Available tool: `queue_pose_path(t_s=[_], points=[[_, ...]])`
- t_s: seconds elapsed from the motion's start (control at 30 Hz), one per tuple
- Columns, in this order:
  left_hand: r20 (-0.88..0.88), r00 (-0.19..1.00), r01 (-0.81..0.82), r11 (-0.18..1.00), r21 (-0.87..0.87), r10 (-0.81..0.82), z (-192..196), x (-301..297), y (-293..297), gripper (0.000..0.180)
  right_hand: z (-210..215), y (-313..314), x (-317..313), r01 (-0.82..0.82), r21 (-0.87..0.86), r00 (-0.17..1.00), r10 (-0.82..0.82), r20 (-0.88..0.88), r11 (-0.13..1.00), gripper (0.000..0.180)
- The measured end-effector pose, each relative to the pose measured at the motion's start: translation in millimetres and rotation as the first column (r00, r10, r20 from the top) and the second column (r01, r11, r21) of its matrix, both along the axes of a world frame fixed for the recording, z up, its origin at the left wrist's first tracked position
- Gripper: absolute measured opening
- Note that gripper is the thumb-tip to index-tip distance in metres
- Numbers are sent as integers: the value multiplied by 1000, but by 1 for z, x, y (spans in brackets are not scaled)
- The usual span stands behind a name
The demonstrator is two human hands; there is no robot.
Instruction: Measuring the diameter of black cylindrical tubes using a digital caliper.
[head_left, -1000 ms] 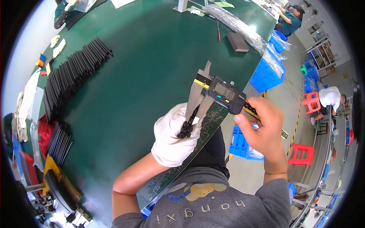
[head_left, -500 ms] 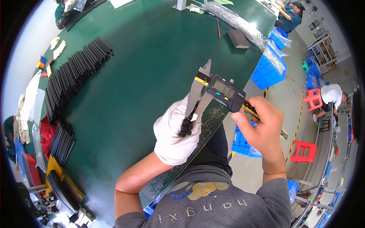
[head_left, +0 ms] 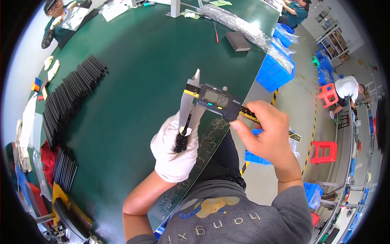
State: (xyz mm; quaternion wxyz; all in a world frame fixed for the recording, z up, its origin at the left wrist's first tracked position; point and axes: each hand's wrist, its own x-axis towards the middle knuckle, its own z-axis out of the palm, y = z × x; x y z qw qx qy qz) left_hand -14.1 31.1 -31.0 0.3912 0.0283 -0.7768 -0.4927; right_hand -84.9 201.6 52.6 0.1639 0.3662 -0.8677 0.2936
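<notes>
My left hand (head_left: 174,149), in a white glove, is closed round a small bunch of black rods (head_left: 180,143), their round ends showing together. One rod stands up from the bunch between the jaws of a digital caliper (head_left: 218,99). Bare and ungloved, my right hand (head_left: 265,129) grips the caliper's dark body at its right end, thumb below and fingers above. The caliper's jaws point down toward the gloved hand, and its display faces up. Part of the bunch is hidden inside the glove.
Many black rods (head_left: 71,97) lie in a long row on the green table (head_left: 130,110) at left, with thinner rods (head_left: 65,168) nearer. A dark box (head_left: 238,41) sits far right. Blue crates (head_left: 276,71) stand beside the table. Co-workers (head_left: 295,15) sit beyond.
The caliper's jaws have come closer together on the rod, and its reading has changed. Both hands appear further left in view, as the whole view has shifted.
</notes>
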Motion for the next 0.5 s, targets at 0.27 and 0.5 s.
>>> queue_pose_path(t_s=[0.27,0.5], points=[[-6,999,47,990,137,-47,7,-3,2,30,2,2,2,4,-5,998,-3,68,1000,27],[74,997,-2,988,154,-10,14,0,7,12,8,0,0,41,65,998,-44,45,997,30]])
